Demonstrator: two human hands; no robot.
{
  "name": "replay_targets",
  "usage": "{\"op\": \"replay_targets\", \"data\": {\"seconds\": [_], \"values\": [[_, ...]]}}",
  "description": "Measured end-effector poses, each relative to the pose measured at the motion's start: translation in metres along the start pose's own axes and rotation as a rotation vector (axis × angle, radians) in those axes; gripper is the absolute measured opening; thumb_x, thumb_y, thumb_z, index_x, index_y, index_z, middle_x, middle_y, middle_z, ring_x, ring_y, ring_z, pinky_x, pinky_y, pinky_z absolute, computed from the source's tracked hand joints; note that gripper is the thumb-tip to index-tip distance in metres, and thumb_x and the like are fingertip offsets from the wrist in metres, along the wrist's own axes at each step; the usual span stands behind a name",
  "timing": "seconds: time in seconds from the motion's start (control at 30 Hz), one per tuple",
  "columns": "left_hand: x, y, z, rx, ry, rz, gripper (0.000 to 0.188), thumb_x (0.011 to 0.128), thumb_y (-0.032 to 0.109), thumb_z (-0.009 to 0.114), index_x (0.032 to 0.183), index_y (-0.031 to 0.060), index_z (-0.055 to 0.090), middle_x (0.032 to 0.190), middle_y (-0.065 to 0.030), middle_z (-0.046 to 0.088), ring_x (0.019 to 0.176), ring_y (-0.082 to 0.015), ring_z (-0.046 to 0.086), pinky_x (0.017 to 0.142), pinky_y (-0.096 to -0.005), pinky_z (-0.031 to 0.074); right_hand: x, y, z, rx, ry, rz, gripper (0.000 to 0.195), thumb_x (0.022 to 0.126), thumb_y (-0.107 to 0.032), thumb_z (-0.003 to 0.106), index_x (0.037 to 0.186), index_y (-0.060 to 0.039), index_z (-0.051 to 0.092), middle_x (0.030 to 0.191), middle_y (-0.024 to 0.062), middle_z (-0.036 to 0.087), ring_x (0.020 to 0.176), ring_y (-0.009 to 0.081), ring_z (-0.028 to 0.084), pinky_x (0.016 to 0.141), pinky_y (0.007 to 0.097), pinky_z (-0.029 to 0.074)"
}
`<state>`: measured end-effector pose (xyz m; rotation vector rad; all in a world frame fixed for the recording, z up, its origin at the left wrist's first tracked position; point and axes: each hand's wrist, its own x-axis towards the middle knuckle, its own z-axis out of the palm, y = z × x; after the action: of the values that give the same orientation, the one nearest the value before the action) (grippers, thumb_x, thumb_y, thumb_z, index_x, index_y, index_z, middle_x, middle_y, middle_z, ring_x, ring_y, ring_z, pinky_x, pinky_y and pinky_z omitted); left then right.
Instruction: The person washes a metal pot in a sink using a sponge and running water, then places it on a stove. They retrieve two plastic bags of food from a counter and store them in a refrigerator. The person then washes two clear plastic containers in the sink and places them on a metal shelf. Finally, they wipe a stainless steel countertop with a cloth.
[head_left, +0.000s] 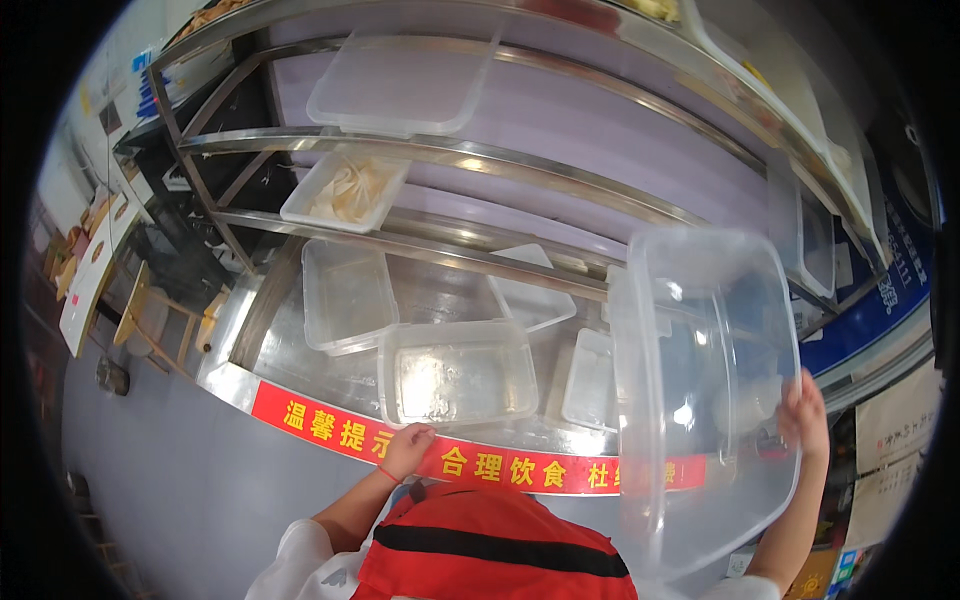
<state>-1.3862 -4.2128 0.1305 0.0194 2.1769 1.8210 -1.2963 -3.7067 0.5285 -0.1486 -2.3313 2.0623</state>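
My right hand (804, 416) grips the right rim of a large clear plastic bin (720, 360), tilted on its side in front of the shelf's right part. My left hand (407, 450) rests at the shelf's front edge, its fingers by the near rim of a clear plastic container (457, 375); whether it grips the rim I cannot tell. To the left stands another clear container (349, 296). Behind is a translucent tray or lid (532, 296), and a small white tray (590, 379) lies partly behind the bin.
A steel rack (435, 154) rises ahead with rails across. On it are a white tub (341, 187) holding pale material and a large clear container (405, 82). A red banner (487, 465) with writing runs along the front edge. Tables and a wooden chair (154, 319) stand left.
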Motion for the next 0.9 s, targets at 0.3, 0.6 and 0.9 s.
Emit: {"op": "replay_targets", "data": {"seconds": [0.3, 0.6, 0.9], "values": [[-0.025, 0.004, -0.019, -0.137, 0.160, -0.042, 0.022, 0.089, 0.020, 0.055, 0.097, -0.0004, 0.061, 0.083, -0.0062, 0.064, 0.077, -0.0118, 0.060, 0.071, -0.0242, 0.047, 0.156, -0.061, 0.051, 0.197, 0.080, 0.000, 0.010, 0.091, -0.019, 0.049, 0.084, -0.0122, 0.046, 0.066, -0.0051, 0.039, 0.044, 0.0016, 0.032, 0.032, 0.0150, 0.023], [-0.066, -0.025, -0.011, -0.213, 0.415, -0.130, 0.022, 0.089, 0.021, 0.057, 0.093, 0.0003, 0.060, 0.080, -0.0036, 0.062, 0.070, -0.0101, 0.057, 0.063, -0.0239, 0.046, 0.361, -0.087, 0.030, 0.011, 0.244, -0.299, 0.007, 0.087, -0.015, 0.051, 0.083, -0.0107, 0.047, 0.065, -0.0024, 0.040, 0.048, 0.0082, 0.036, 0.043, 0.0248, 0.032], [-0.069, 0.003, 0.007, -0.245, 0.533, -0.287, 0.023, 0.090, 0.025, 0.054, 0.092, 0.0023, 0.059, 0.077, -0.0021, 0.061, 0.069, -0.0099, 0.055, 0.063, -0.0244, 0.046, 0.426, -0.049, 0.031, -0.058, 0.154, -0.267, 0.012, 0.088, -0.020, 0.053, 0.094, -0.0096, 0.051, 0.070, -0.0011, 0.046, 0.055, 0.0098, 0.039, 0.047, 0.0265, 0.034]]}}
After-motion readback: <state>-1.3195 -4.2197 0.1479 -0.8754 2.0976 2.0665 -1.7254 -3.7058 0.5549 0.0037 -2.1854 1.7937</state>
